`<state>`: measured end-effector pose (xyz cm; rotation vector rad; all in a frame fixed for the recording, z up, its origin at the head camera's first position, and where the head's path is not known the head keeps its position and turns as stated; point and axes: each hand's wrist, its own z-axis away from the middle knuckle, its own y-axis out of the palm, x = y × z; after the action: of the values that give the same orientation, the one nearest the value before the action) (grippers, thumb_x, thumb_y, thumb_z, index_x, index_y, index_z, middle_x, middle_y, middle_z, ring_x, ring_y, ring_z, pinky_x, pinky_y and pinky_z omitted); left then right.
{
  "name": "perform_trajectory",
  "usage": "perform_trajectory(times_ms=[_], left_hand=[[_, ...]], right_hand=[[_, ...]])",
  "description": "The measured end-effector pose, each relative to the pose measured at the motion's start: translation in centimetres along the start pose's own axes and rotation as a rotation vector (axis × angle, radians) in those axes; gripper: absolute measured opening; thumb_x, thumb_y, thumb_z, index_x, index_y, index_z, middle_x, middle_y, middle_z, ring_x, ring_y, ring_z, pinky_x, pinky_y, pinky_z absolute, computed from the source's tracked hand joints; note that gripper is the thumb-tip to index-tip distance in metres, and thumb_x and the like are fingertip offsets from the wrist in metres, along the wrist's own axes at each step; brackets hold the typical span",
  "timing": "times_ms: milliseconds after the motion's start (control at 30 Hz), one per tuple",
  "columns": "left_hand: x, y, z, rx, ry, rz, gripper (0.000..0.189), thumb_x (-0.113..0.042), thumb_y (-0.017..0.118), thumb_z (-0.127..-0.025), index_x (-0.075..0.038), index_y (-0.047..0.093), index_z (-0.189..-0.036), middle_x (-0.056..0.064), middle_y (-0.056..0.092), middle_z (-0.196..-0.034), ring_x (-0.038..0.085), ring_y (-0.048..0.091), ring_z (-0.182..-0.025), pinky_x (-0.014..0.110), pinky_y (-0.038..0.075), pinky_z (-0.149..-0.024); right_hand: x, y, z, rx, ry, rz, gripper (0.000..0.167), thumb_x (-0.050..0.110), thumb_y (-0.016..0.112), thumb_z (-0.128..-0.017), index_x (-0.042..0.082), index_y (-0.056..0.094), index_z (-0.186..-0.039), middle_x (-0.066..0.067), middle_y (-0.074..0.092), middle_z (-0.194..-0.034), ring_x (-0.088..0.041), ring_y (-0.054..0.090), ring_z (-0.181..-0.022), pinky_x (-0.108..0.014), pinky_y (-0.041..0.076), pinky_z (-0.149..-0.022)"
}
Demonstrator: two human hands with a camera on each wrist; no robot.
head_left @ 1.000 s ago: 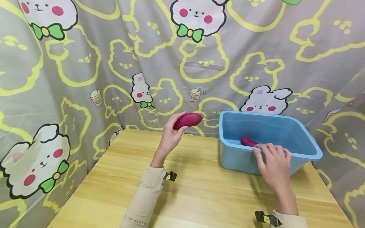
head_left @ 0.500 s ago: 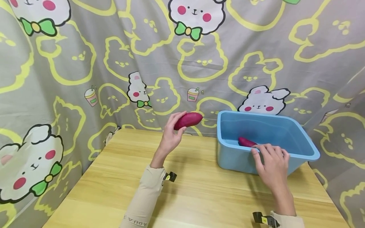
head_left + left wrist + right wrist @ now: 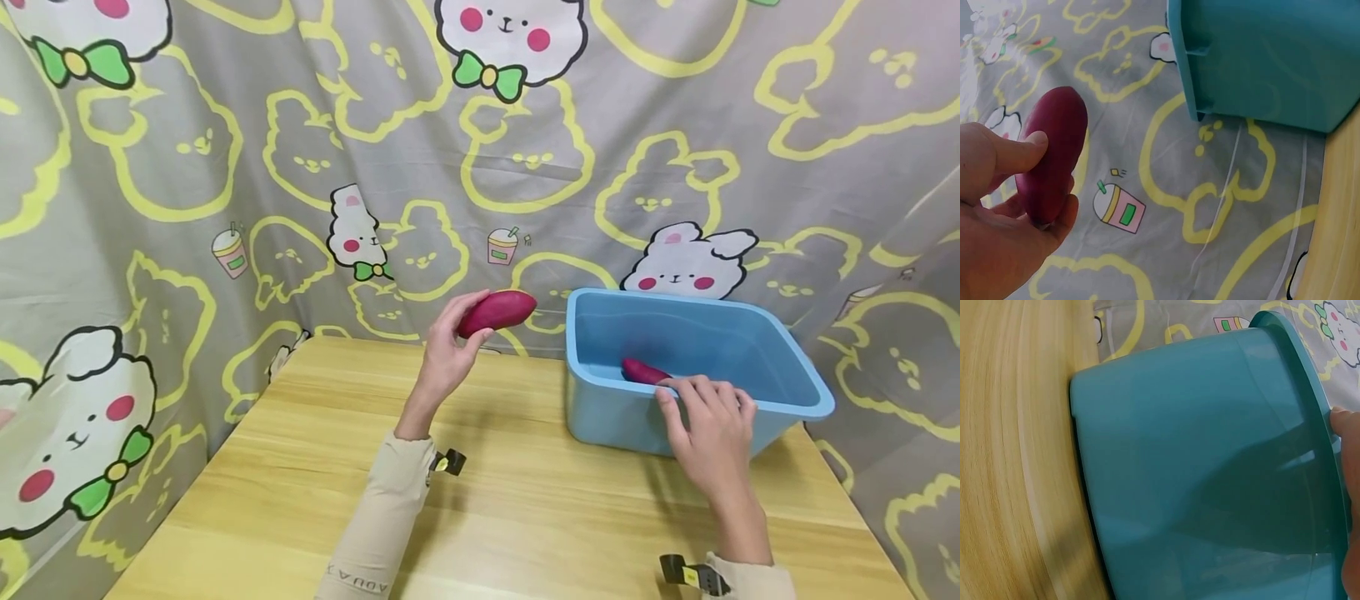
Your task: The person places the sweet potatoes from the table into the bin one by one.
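Note:
In the head view my left hand holds a smooth purple sweet potato up above the far part of the table, left of the blue bin. The left wrist view shows the thumb across the side of this sweet potato and fingers bent beneath its lower end. My right hand grips the bin's near rim, thumb outside and fingers over the edge. A second purple sweet potato lies inside the bin near that wall, partly hidden by the rim and fingers.
The bin stands at the far right of the wooden table. A grey curtain with cartoon bears and rabbits hangs close behind the table and along both sides. Each wrist wears a strap with a small black camera.
The head view has turned slightly, so the curtain, table and bin sit a little further left. Both hands keep their holds; the raised sweet potato has barely tilted.

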<state>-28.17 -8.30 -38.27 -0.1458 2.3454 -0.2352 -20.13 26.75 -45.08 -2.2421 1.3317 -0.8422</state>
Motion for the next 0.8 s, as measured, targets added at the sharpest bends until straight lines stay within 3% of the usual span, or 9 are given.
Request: perform_trajectory(times_ms=[100, 200, 433, 600, 800], left_hand=[[-1.5, -0.1, 0.0, 0.004, -0.003, 0.006, 0.047, 0.014, 0.070, -0.089, 0.011, 0.058, -0.135, 0.029, 0.057, -0.133, 0.039, 0.058, -0.118, 0.048, 0.052, -0.093], [-1.9, 0.1, 0.0, 0.012, -0.003, -0.004, 0.047, 0.014, 0.071, -0.088, 0.011, 0.059, -0.134, 0.029, 0.058, -0.132, 0.039, 0.059, -0.116, 0.050, 0.053, -0.091], [0.8, 0.9, -0.6, -0.013, -0.008, -0.014, 0.050, 0.008, 0.073, -0.090, 0.003, 0.060, -0.139, 0.023, 0.057, -0.136, 0.036, 0.058, -0.118, 0.049, 0.053, -0.089], [1.0, 1.2, -0.5, 0.010, -0.007, -0.010, 0.050, 0.000, 0.076, -0.090, -0.005, 0.063, -0.138, 0.016, 0.059, -0.134, 0.029, 0.059, -0.118, 0.041, 0.054, -0.086], [1.0, 1.6, -0.3, 0.034, 0.003, -0.026, 0.049, -0.002, 0.077, -0.091, -0.005, 0.064, -0.138, 0.013, 0.060, -0.133, 0.027, 0.060, -0.117, 0.040, 0.055, -0.087]], right_hand=[[0.1, 0.0, 0.0, 0.004, 0.000, -0.001, 0.023, 0.027, 0.064, -0.100, 0.008, 0.073, -0.107, -0.016, 0.068, -0.106, -0.039, 0.050, -0.106, -0.066, 0.024, -0.102], [0.1, 0.0, 0.0, 0.000, -0.003, -0.002, 0.023, 0.027, 0.064, -0.099, 0.007, 0.073, -0.106, -0.016, 0.068, -0.105, -0.039, 0.051, -0.105, -0.066, 0.024, -0.102], [0.1, 0.1, -0.3, -0.012, -0.006, -0.006, 0.025, 0.028, 0.063, -0.100, 0.006, 0.073, -0.107, -0.017, 0.067, -0.105, -0.039, 0.050, -0.105, -0.066, 0.023, -0.102], [0.1, 0.0, -0.3, -0.006, -0.002, 0.000, 0.025, 0.028, 0.063, -0.100, 0.006, 0.073, -0.107, -0.018, 0.068, -0.105, -0.040, 0.050, -0.106, -0.066, 0.024, -0.102], [0.1, 0.0, 0.0, 0.001, 0.008, 0.001, 0.025, 0.027, 0.063, -0.100, 0.006, 0.073, -0.109, -0.019, 0.068, -0.107, -0.040, 0.050, -0.107, -0.067, 0.024, -0.102]])
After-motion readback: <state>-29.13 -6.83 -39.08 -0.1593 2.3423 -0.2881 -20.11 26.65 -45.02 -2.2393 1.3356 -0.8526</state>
